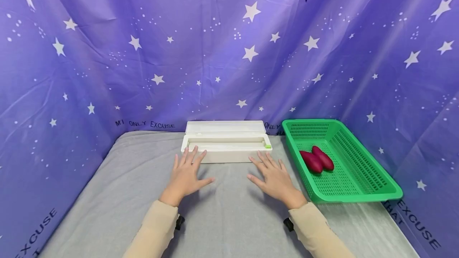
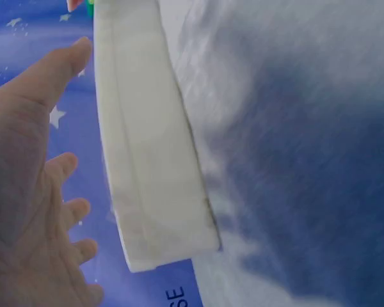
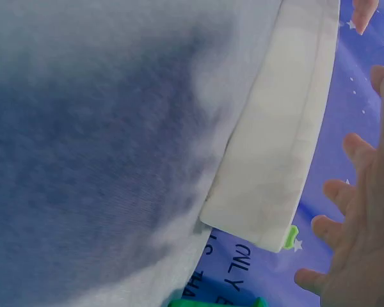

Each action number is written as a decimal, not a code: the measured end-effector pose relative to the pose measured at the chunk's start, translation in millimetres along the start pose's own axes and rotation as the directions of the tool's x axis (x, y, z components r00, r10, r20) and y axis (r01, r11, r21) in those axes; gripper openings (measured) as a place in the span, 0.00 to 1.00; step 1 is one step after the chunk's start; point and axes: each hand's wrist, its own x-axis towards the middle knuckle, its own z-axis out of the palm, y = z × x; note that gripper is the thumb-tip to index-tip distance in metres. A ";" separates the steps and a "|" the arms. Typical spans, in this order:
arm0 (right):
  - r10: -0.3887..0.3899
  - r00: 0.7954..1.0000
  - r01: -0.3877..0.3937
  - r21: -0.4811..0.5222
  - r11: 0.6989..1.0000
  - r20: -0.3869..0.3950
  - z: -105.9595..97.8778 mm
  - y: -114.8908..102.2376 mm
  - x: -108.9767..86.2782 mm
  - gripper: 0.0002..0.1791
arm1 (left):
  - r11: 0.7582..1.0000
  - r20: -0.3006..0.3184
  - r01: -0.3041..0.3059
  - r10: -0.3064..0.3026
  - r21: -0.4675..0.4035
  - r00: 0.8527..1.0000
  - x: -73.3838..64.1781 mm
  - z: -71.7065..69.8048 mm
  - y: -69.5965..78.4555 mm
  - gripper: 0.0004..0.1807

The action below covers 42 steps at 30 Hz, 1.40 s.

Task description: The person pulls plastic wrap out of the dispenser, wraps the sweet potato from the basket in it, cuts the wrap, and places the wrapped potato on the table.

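A long white cling film dispenser point(image 1: 226, 156) lies at the back of the cloth, its lid point(image 1: 225, 126) tipped up and a small green slider point(image 1: 267, 146) at its right end. My left hand point(image 1: 184, 178) spreads its fingers at the dispenser's front left; the fingertips overlap its front edge in the head view. Opposite it, my right hand point(image 1: 276, 177) also has its fingers spread, at the front right corner. Neither hand holds anything. Both wrist views show the dispenser's plain front wall point(image 2: 157, 147) beside the spread fingers.
To the right stands a green plastic basket point(image 1: 365, 198) with slotted sides. Two dark red sweet potatoes point(image 1: 311, 162) lie together inside it. A grey cloth point(image 1: 229, 218) covers the table, and a purple curtain point(image 1: 201, 51) with stars closes off the back and sides.
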 end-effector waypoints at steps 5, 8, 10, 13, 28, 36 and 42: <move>0.004 0.999 -0.003 0.019 1.000 -0.035 -3.7 0.9 8.1 0.36 | 1.000 -0.029 0.004 -0.004 -0.010 1.000 11.1 -9.7 -11.6 0.51; 0.008 0.999 -0.007 0.025 1.000 -0.045 -4.0 2.4 12.7 0.36 | 1.000 -0.033 0.012 -0.013 -0.018 0.999 17.6 -13.7 -19.1 0.49; 0.010 0.999 -0.009 0.026 1.000 -0.051 -3.6 3.7 15.8 0.35 | 0.999 -0.036 0.017 -0.018 -0.027 0.999 21.1 -17.3 -22.4 0.48; 0.013 0.998 -0.010 0.040 0.999 -0.067 -4.9 5.4 21.6 0.35 | 1.000 -0.047 0.004 -0.006 -0.027 0.999 26.3 -20.9 -27.6 0.46; 0.049 0.991 -0.039 0.078 0.996 -0.126 -7.9 20.7 50.2 0.34 | 0.998 -0.040 -0.052 0.050 -0.039 0.998 47.0 -18.9 -45.6 0.32; 0.068 0.990 -0.057 0.089 0.994 -0.127 -4.5 34.0 60.3 0.26 | 0.989 -0.029 -0.021 0.017 -0.144 0.999 54.6 -12.7 -53.3 0.25; 0.065 0.991 -0.053 0.108 0.993 -0.115 -2.3 41.5 66.2 0.20 | 0.982 -0.007 -0.008 0.007 -0.189 1.000 57.9 -8.5 -57.3 0.22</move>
